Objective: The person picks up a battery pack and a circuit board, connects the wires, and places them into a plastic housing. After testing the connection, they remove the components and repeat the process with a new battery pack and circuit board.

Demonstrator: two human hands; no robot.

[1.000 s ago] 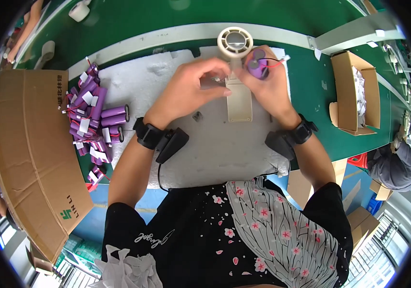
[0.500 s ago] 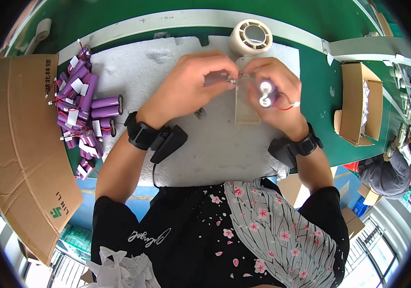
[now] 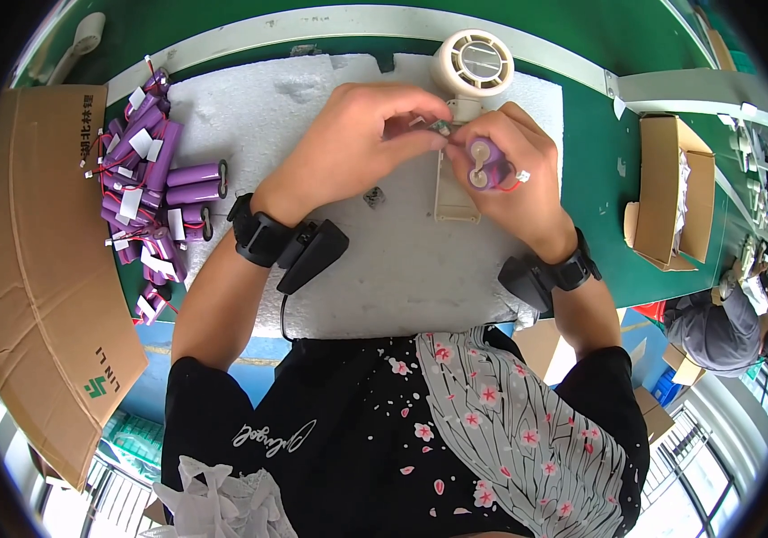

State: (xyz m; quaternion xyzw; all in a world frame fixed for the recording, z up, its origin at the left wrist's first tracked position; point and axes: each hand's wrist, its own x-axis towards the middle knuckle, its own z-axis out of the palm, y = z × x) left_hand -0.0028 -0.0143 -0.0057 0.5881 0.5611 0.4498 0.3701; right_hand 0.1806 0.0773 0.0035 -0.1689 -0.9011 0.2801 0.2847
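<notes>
A cream handheld fan [image 3: 446,63] lies on the white foam sheet [image 3: 384,269], its round grille away from me and its opened handle casing pointing toward me. My right hand [image 3: 528,157] is closed around a purple two-cell battery pack [image 3: 484,163] above the handle; a red wire with a white connector [image 3: 522,177] hangs from it. Just to the left, my left hand [image 3: 370,125] pinches a small greenish part [image 3: 440,127], perhaps a circuit board, near the neck of the fan. The fingertips of both hands almost meet there, and they hide part of the handle.
Purple battery packs [image 3: 146,170] with wires and white tabs are heaped at the left, beside a large cardboard box [image 3: 43,269]. An open carton [image 3: 671,193] stands on the green table [image 3: 595,197] at the right. Farther right sits another person [image 3: 716,332].
The battery pack has tilted and shifted slightly left in my right hand. My left hand still pinches near the fan's neck, where the greenish part now shows more clearly.
</notes>
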